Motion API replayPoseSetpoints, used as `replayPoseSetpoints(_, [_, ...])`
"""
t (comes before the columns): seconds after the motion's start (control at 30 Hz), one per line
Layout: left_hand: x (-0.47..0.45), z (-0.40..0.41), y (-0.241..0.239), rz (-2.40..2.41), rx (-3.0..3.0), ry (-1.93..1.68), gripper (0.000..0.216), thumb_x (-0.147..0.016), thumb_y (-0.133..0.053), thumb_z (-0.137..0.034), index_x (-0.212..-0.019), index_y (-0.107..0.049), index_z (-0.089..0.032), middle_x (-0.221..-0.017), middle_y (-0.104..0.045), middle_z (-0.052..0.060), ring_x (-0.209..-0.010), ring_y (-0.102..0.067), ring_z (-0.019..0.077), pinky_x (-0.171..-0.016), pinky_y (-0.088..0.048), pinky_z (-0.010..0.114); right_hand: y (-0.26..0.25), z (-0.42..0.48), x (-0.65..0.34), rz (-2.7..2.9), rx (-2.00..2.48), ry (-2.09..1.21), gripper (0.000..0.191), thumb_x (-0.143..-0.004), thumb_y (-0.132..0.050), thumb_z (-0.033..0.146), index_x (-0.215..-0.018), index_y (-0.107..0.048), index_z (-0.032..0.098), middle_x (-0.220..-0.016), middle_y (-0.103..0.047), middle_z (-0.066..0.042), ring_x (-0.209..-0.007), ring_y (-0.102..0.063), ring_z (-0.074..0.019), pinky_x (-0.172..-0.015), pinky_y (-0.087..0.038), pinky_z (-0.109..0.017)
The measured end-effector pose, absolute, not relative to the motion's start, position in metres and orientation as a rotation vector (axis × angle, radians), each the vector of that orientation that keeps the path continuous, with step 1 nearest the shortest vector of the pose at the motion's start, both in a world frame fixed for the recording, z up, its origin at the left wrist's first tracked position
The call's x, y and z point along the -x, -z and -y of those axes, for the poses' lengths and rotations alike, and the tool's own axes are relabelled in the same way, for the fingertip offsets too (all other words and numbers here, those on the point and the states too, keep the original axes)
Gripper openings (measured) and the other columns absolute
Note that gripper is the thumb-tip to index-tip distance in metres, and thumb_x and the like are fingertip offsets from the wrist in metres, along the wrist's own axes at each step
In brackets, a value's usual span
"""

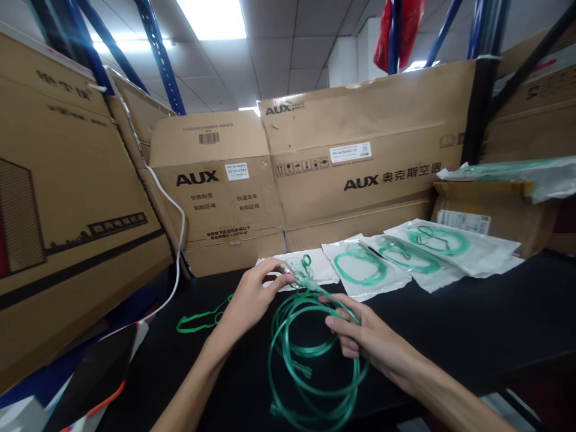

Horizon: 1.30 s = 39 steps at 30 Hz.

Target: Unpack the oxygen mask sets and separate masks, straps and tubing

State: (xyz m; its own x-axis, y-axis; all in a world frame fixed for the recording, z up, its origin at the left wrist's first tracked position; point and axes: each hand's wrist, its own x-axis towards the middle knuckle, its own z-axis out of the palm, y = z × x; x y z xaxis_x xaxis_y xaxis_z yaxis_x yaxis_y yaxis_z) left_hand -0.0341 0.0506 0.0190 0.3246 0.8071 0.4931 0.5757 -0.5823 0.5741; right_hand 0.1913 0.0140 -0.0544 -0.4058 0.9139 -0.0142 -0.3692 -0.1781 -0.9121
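Note:
My left hand (258, 294) pinches a clear plastic oxygen mask (307, 282), partly hidden by my fingers and the tubing. From it runs long green tubing (315, 351), hanging in loose loops over the black table. My right hand (360, 327) has its fingers wrapped round the right side of these loops. A tube connector (302, 369) shows inside the coil. Left of my left wrist, a green elastic strap (182, 327) lies on the table. Behind the mask is a white pouch (326, 267), partly covered by it.
Several flat pouches with green tubing (360, 267) lie at the back right. Beside them stands a small cardboard box (490, 204) with pouches on top. Large cartons (225, 210) wall the back and left. A phone (96, 372) and a white cable (180, 240) are at the left.

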Motion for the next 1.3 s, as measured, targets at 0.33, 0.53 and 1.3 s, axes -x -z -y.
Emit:
replayPoseSetpoints(0.33, [0.015,-0.041,-0.031,-1.237,-2.216,-1.091,0.032,-0.094,-0.058,-0.047,-0.083,-0.067,-0.019,-0.079,-0.065,0.001,-0.077,-0.059,0.0183,-0.071,-0.045,0.028,0.054,-0.012,-0.19,1.221,0.775,-1.789,0.062,-0.084,-0.078,0.037,-0.138,-0.052,0.023,-0.069,-0.047,0.008,-0.047,-0.031,-0.0025,-0.046,-0.025,-0.02])
replayPoseSetpoints(0.53, [0.002,-0.039,-0.037,-1.222,-2.206,-1.112,0.033,-0.094,-0.06,-0.048,-0.08,-0.066,-0.019,-0.076,-0.063,-0.001,-0.074,-0.056,0.0167,-0.069,-0.042,0.027,0.056,-0.012,-0.191,1.306,0.894,-1.764,0.062,-0.085,-0.076,0.042,-0.137,-0.054,0.016,-0.072,-0.052,0.005,-0.046,-0.035,-0.0026,-0.043,-0.03,-0.019])
replayPoseSetpoints(1.3, [0.012,-0.03,-0.023,-1.15,-2.016,-1.196,0.032,-0.094,-0.059,-0.046,-0.078,-0.063,-0.018,-0.077,-0.061,0.0,-0.076,-0.057,0.017,-0.074,-0.044,0.027,0.043,-0.009,-0.195,1.242,0.77,-2.041,0.031,-0.084,-0.077,0.044,-0.096,-0.068,0.018,-0.06,-0.047,0.008,-0.04,-0.016,0.0009,-0.037,-0.01,-0.017])
